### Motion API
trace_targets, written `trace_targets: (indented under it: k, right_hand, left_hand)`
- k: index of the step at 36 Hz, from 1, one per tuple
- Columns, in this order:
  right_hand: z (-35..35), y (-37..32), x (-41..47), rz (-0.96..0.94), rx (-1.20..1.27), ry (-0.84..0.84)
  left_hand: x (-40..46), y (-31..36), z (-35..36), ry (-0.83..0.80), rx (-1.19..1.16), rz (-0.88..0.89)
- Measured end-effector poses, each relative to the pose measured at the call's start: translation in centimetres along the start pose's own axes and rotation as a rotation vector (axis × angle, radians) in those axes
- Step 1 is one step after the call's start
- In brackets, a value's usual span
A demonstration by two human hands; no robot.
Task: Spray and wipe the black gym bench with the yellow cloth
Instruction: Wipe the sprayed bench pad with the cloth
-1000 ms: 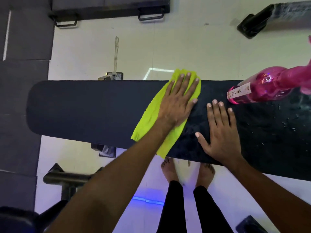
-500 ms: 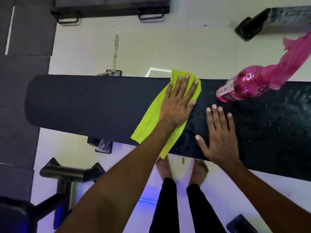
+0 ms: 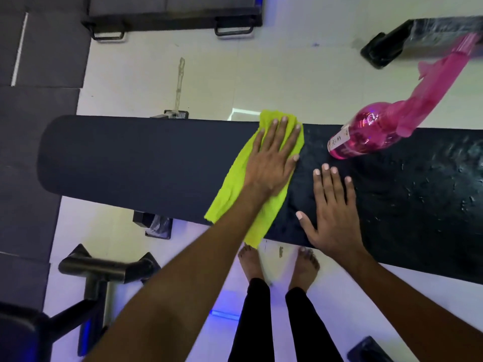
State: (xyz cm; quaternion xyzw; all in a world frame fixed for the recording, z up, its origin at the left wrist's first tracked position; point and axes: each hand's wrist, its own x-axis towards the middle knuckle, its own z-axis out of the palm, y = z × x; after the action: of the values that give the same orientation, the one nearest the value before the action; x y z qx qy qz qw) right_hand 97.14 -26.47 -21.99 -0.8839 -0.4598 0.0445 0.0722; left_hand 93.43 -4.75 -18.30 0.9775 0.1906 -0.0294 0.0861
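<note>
L hand (image 3: pixel 271 163) is lying flat on the yellow cloth (image 3: pixel 235 194), fingers spread, pressing it across the black gym bench (image 3: pixel 136 158) from far edge to near edge. R hand (image 3: pixel 334 218) is resting flat just beside it, fingers together, thumb out. Pink spray bottle (image 3: pixel 366 134) is standing near the bench's far edge.

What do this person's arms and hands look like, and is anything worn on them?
Both arms are bare from the wrist as far up as the picture shows, with no sleeves in sight. The left hand and right hand carry no gloves, rings, watch or bands. The fingernails are short and pale. Lower down, black trousers and bare feet show.
</note>
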Motion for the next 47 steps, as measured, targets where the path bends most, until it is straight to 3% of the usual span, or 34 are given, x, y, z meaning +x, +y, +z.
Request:
trace_targets:
  k: [3, 7, 11, 14, 18, 22, 27, 29, 34, 38, 42, 44, 47]
  right_hand:
    - [-0.2, 0.2, -0.3, 0.008, 0.014, -0.015]
    - [-0.7, 0.2, -1.4, 0.086, 0.015, -0.029]
    - [-0.9, -0.1, -1.6, 0.092, 0.007, -0.033]
    - [-0.8, -0.3, -1.6, 0.103, 0.012, -0.017]
    - [-0.8, -0.1, -1.6, 0.101, 0.042, -0.005]
    - [-1.2, 0.7, -2.1, 0.141, 0.046, -0.022]
    - [-1.6, 1.0, -2.6, 0.179, 0.052, -0.023]
    - [-1.5, 0.8, -2.5, 0.184, 0.043, -0.011]
    - [-1.1, 1.0, -2.6, 0.175, 0.015, 0.0]
    - [-1.3, 1.1, -2.6, 0.168, 0.004, -0.015]
    - [-1.6, 1.1, -2.5, 0.174, 0.002, -0.021]
    - [-1.6, 1.3, -2.6, 0.178, -0.005, -0.025]
    - [-1.5, 1.6, -2.6, 0.176, -0.019, -0.024]
  left_hand:
    - [0.6, -2.4, -0.6, 0.004, 0.046, 0.008]
    - [-4.0, -2.7, 0.0, 0.034, 0.002, -0.203]
    - [-8.7, 2.1, 1.7, 0.039, -0.048, -0.411]
    - [-8.1, 4.9, 2.3, 0.026, -0.058, -0.285]
    - [-5.2, 1.4, 1.8, 0.039, -0.007, -0.035]
    - [-7.1, -0.5, 1.8, 0.075, -0.018, -0.201]
    - [-10.9, 4.4, 2.8, 0.06, -0.033, -0.45]
    - [-10.2, 6.0, 2.9, 0.038, -0.031, -0.41]
    - [-5.5, 2.3, 2.0, 0.037, -0.02, -0.037]
    - [-5.5, 0.4, 1.6, 0.07, -0.014, -0.216]
    - [-8.6, 4.2, 2.4, 0.063, -0.021, -0.428]
    - [-8.6, 5.9, 2.6, 0.027, -0.022, -0.39]
    - [-5.7, 5.0, 2.1, -0.007, -0.019, -0.124]
